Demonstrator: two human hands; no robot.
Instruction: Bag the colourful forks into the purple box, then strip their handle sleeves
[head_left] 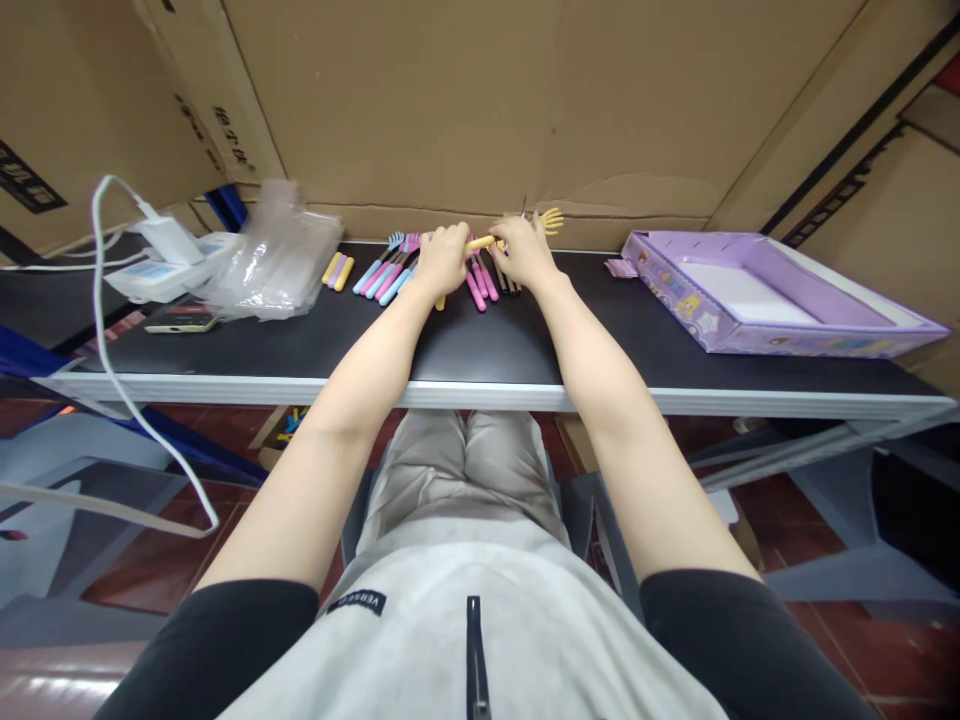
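Between my hands is a back scratcher with a yellow handle (480, 243) and a yellow claw-shaped head (553, 220). The fingers of my left hand (444, 258) wrap round its handle end. My right hand (525, 248) is closed on it near the head, hiding the middle part. Left of my left hand lies a row of pink and blue back scratchers (381, 279). More pink-handled ones (480, 285) lie under and between my hands, with some dark, thin rods (510, 283) beside them. Farther left are short yellow and purple handles (338, 271).
A pile of clear plastic bags (277, 255) lies at left, near a phone (180, 320) and a white power strip (176, 265) with a cable. At right stands an open purple box (757, 335), a small pink packet (621, 268) beside it. Cardboard walls (480, 110) enclose the back.
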